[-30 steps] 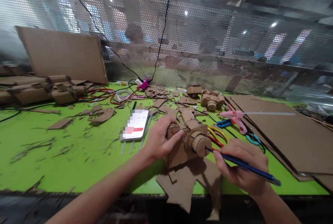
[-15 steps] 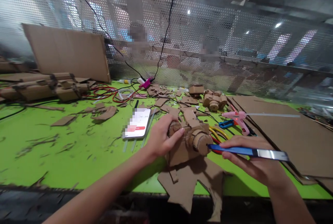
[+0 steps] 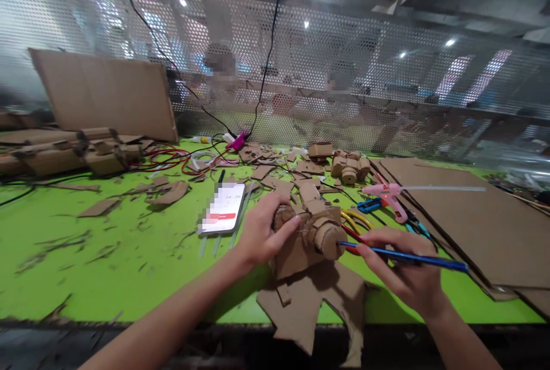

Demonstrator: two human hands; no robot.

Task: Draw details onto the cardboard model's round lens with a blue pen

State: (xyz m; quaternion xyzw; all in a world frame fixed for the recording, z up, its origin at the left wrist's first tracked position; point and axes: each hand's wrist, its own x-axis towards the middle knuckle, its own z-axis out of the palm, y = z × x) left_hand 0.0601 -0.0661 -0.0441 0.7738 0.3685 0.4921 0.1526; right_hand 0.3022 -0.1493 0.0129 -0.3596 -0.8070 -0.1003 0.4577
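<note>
The left hand point(image 3: 260, 232) clasps the cardboard camera point(image 3: 296, 252), apparently steadying its lens point(image 3: 330, 240) against the slim blue tool point(image 3: 447, 263) pinched in the right hand's point(image 3: 408, 272) grip.

Both forearms reach in from the lower corners, the left hand point(image 3: 268, 227) curling its fingers over with the thumb stretched along the near side, while the right hand point(image 3: 406, 267) pinches thumb against fingers, knuckles up, wrist angled inward.

Cardboard scraps point(image 3: 174, 193) litter the green table point(image 3: 141, 278).
</note>
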